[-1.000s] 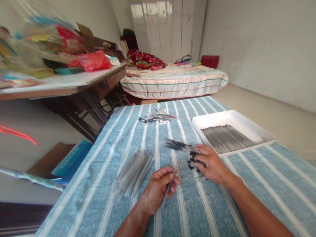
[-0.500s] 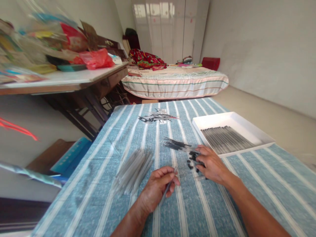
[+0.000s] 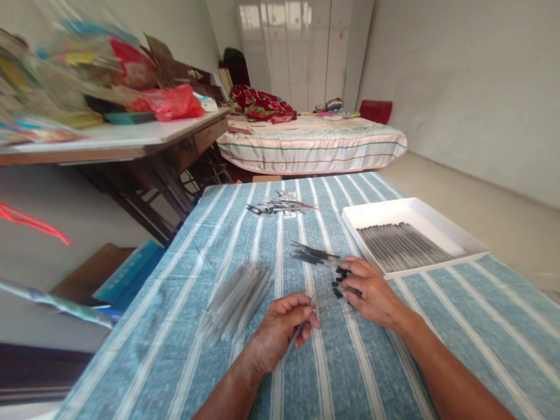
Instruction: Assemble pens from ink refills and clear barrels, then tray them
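Observation:
Pinched in my left hand (image 3: 291, 324) is a thin grey tube (image 3: 294, 341), slanting down toward me. My right hand (image 3: 370, 291) is over a pile of small black caps (image 3: 339, 286), fingers bent down among them; whether they grip one is hidden. Just beyond it lie thin dark refills (image 3: 312, 254). A bundle of translucent grey tubes (image 3: 240, 297) rests left of my left hand. At the right, a white box (image 3: 446, 224) holds a row of dark-filled pens (image 3: 400, 245).
Loose black and clear parts (image 3: 282, 206) lie at the far side of the striped cloth (image 3: 175, 326). A side table (image 3: 175, 129) with plastic bags (image 3: 172, 102) stands left, a bed (image 3: 315, 143) behind. A blue box (image 3: 129, 274) sits low left.
My right hand has shifted slightly among the black caps, its fingers drawn a little closer together. My left hand holds the tube almost as before.

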{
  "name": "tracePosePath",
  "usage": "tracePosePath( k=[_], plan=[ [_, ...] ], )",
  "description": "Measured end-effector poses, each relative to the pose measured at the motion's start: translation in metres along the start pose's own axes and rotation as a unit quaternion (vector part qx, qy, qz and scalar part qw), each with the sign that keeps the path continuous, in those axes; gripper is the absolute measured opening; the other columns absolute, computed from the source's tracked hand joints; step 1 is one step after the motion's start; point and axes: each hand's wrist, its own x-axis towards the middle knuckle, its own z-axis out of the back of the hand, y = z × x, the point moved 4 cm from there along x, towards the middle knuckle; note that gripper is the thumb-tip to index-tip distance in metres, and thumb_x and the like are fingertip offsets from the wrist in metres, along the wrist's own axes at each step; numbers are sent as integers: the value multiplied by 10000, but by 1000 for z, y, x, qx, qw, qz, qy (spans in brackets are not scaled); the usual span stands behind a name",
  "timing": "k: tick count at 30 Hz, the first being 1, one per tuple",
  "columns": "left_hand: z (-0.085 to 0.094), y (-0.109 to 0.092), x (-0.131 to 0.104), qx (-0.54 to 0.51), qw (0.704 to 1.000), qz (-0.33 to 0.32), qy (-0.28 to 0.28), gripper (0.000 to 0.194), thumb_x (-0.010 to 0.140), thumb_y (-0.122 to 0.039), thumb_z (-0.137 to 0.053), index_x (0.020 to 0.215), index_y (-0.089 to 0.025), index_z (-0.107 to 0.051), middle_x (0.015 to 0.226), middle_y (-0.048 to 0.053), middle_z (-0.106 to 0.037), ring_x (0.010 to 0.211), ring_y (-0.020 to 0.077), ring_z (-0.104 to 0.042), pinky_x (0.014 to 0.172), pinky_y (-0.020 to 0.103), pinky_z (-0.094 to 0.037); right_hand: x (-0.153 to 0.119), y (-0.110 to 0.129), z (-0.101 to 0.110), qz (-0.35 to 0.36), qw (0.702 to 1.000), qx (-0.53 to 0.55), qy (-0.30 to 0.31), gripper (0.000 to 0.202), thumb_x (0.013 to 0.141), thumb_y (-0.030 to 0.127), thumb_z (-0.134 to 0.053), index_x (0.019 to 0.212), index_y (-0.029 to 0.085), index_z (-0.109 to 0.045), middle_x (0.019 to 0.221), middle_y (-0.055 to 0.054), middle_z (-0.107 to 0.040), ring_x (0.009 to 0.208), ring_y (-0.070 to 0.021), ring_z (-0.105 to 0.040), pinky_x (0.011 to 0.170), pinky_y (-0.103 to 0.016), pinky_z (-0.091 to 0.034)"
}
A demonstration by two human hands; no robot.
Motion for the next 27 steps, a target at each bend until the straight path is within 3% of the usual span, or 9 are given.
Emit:
tracePosePath(
  k=[5, 12, 21, 27],
  plan=[
    [-1, -1, 0, 2, 1000, 3, -1, 119, 740, -228, -628, 785, -126, -587, 644, 47, -661, 414, 71, -487, 359, 177, -290, 1, 11, -7, 6, 999, -19, 44, 93, 746, 160, -596, 777, 181, -681, 1129, -104, -578, 1229, -284, -367, 999, -474, -330],
    [-1, -1, 0, 7, 1000, 7, 2, 130, 733, -237, -638, 780, -128, -585, 650, 48, -665, 419, 72, -490, 367, 176, -296, 1, 12, -13, -3, 998, -34, 48, 94, 758, 168, -593, 746, 171, -686, 1076, -110, -609, 1214, -273, -395, 1000, -447, -338],
    [-2, -1, 0, 11, 1000, 7, 4, 127, 736, -236, -639, 778, -131, -581, 655, 50, -670, 430, 77, -497, 375, 181, -308, 1, 9, -8, 0, 1000, -25, 16, 166, 728, 105, -556, 755, 172, -705, 1056, -105, -622, 1185, -267, -434, 1001, -437, -351],
    [0, 0, 1, 8, 1000, 13, -3, 171, 705, -253, -671, 787, -136, -577, 636, 45, -674, 420, 84, -506, 371, 183, -306, 1, 2, -8, -11, 999, -5, -45, 126, 778, 193, -559, 756, 178, -683, 1016, -113, -630, 1130, -271, -479, 950, -464, -397]
  ],
)
